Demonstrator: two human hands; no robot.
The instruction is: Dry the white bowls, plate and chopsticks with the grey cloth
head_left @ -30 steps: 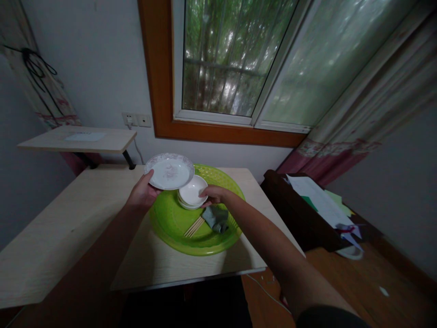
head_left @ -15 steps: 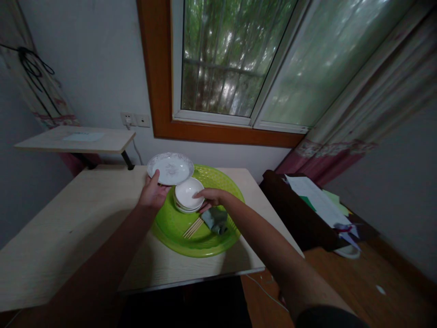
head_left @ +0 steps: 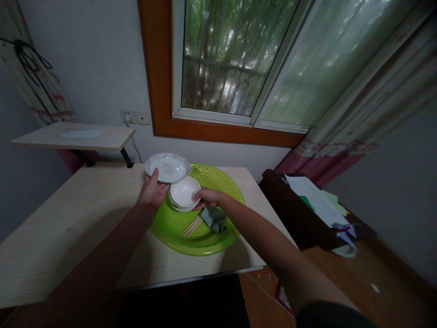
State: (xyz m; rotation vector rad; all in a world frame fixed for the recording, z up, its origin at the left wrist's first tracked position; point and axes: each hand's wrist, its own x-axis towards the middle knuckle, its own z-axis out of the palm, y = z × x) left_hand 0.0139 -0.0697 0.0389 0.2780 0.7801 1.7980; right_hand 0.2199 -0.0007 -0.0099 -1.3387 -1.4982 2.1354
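Observation:
My left hand grips a white plate with a faint floral pattern, thumb over its near rim. The plate is held up at the left edge of a round green tray. My right hand holds a small stack of white bowls, thumb inside the top bowl and fingers at the right side. The bowls are over the tray's left part, just in front of the plate. On the tray lie several chopsticks and a crumpled grey-green cloth, below my right hand.
The pale wooden table carries a raised shelf with a sheet of paper at the back left. Behind stand the wall and window. A dark brown piece of furniture with papers is right of the table.
The bowl stack in my right hand has shifted slightly left, and the plate in my left hand slightly left too. The cloth and chopsticks stay on the tray.

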